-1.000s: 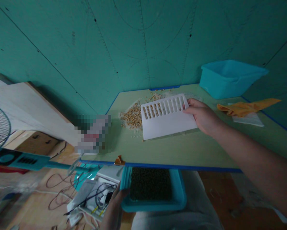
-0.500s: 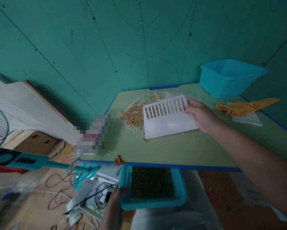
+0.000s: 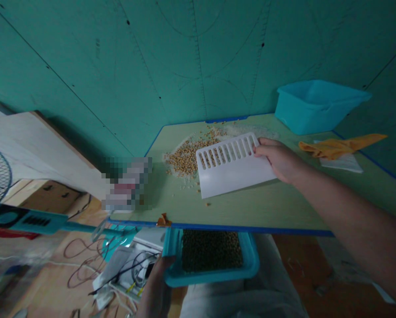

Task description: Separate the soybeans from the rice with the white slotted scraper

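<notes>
A white plastic panel (image 3: pixel 235 171) with a row of slots along its far edge is held by its right end in my right hand (image 3: pixel 277 160), low over the table. Left of it, and partly visible through its slots, lies a spread of small yellow-tan beans or kernels (image 3: pixel 182 159) with pale grains around them. Below the table's front edge, my left hand (image 3: pixel 160 274) grips the left rim of a turquoise tray (image 3: pixel 214 279). A dark layer of similar small beans (image 3: pixel 213 251) fills the tray, whose far side is hidden under the table edge.
On the light green table (image 3: pixel 257 207), a turquoise tub (image 3: pixel 317 112) stands at the back right, beside an orange cloth (image 3: pixel 340 145). A blurred-out object (image 3: pixel 128 185) sits at the left edge. An orange scrap (image 3: pixel 164 219) lies on the front edge; cables (image 3: pixel 81 265) cover the floor.
The panel's left end has moved slightly toward me, with a few beans now nearer the front edge. The tray has shifted a little, still in my left hand.
</notes>
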A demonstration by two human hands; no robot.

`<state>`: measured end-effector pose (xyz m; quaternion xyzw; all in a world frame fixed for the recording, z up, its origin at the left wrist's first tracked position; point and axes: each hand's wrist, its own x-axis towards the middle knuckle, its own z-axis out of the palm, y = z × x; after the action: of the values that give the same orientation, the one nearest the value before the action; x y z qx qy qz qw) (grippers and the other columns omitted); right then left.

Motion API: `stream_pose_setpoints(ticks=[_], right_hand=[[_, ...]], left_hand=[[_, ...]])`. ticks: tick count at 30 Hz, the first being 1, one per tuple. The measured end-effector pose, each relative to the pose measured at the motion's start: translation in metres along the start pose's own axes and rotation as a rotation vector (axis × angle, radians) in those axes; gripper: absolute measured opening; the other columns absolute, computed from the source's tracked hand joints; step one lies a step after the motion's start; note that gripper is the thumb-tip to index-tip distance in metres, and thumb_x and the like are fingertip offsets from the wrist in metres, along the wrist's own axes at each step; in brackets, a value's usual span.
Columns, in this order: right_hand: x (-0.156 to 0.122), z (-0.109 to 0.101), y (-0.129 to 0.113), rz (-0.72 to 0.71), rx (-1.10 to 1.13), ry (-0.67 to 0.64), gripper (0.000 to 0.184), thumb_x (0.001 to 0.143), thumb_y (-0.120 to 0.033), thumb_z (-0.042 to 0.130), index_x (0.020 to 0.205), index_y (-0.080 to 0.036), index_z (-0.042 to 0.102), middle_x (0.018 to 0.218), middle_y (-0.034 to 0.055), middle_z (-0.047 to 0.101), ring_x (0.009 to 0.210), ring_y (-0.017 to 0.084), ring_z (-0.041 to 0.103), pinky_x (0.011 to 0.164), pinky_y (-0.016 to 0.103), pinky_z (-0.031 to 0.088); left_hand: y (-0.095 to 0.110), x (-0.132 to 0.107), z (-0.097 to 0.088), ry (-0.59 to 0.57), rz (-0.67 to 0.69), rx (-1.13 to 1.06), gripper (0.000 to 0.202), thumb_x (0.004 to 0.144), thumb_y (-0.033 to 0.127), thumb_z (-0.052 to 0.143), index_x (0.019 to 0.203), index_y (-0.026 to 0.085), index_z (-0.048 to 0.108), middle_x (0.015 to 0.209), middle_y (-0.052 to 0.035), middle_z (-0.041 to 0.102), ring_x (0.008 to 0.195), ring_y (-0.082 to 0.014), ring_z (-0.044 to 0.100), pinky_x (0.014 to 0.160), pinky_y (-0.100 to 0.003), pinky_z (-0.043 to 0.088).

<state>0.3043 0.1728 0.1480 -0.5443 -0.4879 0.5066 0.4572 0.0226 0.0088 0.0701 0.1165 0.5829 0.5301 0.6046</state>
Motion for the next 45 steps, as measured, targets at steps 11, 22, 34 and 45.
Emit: stream_pose_setpoints(ticks=[11, 22, 34, 45], right_hand=[[-0.011, -0.013, -0.007, 0.018, -0.193, -0.445, 0.030, 0.060, -0.020, 0.057, 0.090, -0.019, 0.057, 0.080, 0.0024, 0.063, 0.074, 0.017, 0.056, 0.061, 0.027, 0.044], [-0.022, -0.009, -0.010, 0.070, -0.260, -0.762, 0.011, 0.056, -0.019, 0.067, 0.063, -0.016, 0.059, 0.061, -0.0019, 0.058, 0.058, 0.012, 0.053, 0.053, 0.024, 0.043], [-0.007, -0.006, -0.002, -0.156, -0.098, -0.324, 0.025, 0.069, -0.021, 0.058, 0.094, -0.021, 0.055, 0.085, 0.0015, 0.062, 0.071, 0.014, 0.056, 0.056, 0.024, 0.044], [-0.007, -0.002, -0.001, -0.153, -0.131, -0.326, 0.016, 0.068, -0.020, 0.058, 0.084, -0.021, 0.054, 0.076, 0.0001, 0.061, 0.073, 0.015, 0.056, 0.060, 0.027, 0.044]], left_hand=[[-0.007, 0.002, 0.000, -0.083, -0.048, -0.044, 0.010, 0.060, 0.019, 0.062, 0.051, 0.021, 0.064, 0.080, -0.0008, 0.073, 0.099, -0.0254, 0.058, 0.087, -0.035, 0.045], [-0.006, 0.003, 0.001, -0.136, -0.071, -0.073, 0.017, 0.068, 0.019, 0.057, 0.078, 0.021, 0.070, 0.092, 0.0002, 0.072, 0.102, -0.0220, 0.057, 0.090, -0.032, 0.043], [-0.003, 0.004, -0.007, -0.002, 0.048, 0.002, 0.003, 0.058, 0.020, 0.064, 0.055, 0.022, 0.065, 0.059, 0.0005, 0.068, 0.099, -0.0246, 0.057, 0.086, -0.032, 0.045], [-0.006, 0.009, -0.014, 0.015, 0.036, 0.066, 0.006, 0.054, 0.017, 0.064, 0.055, 0.023, 0.063, 0.070, -0.0019, 0.071, 0.104, -0.0281, 0.055, 0.087, -0.038, 0.043]])
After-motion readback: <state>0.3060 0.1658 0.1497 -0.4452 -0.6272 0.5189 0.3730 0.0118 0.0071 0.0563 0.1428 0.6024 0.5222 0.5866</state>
